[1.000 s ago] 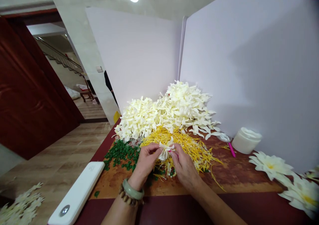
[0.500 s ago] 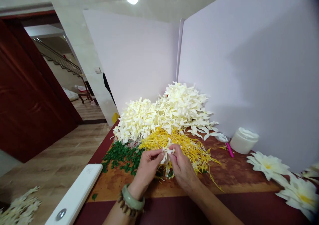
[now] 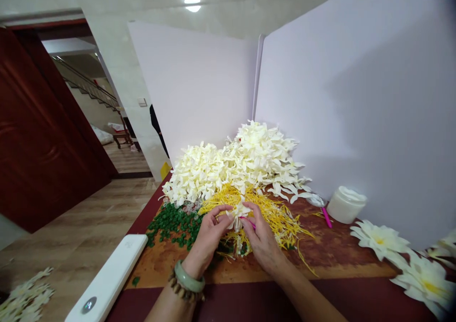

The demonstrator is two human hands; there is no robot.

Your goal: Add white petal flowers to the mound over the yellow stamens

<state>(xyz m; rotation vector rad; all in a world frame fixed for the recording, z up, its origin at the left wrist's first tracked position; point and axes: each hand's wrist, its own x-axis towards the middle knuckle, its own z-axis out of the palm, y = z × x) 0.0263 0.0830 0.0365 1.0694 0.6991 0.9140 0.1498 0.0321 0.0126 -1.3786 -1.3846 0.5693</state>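
Between my two hands is a small white artificial flower (image 3: 236, 215), held above a heap of yellow stamen strands (image 3: 281, 222). My left hand (image 3: 213, 229), with a jade bangle (image 3: 188, 278) and a beaded bracelet at its wrist, has its thumb and fingers closed on the flower's left side. My right hand (image 3: 262, 234) pinches the right side, and a thin pink stick (image 3: 251, 222) shows by its thumb and fingers. Behind lies a large pile of white petal pieces (image 3: 231, 163). Small green plastic pieces (image 3: 174, 224) are heaped left of my left hand.
At the right stand a white jar (image 3: 346, 205) and a pink-handled spoon (image 3: 326, 215) with white paste. Large finished-looking white flowers (image 3: 381, 239) lie at the table's right. A long white device (image 3: 109, 277) sits at the left edge. White panels (image 3: 199, 84) rise behind.
The flower between my hands has opened out wider, and my fingers have spread slightly around it. The pink stick shows more clearly by my right hand. The view has shifted slightly.
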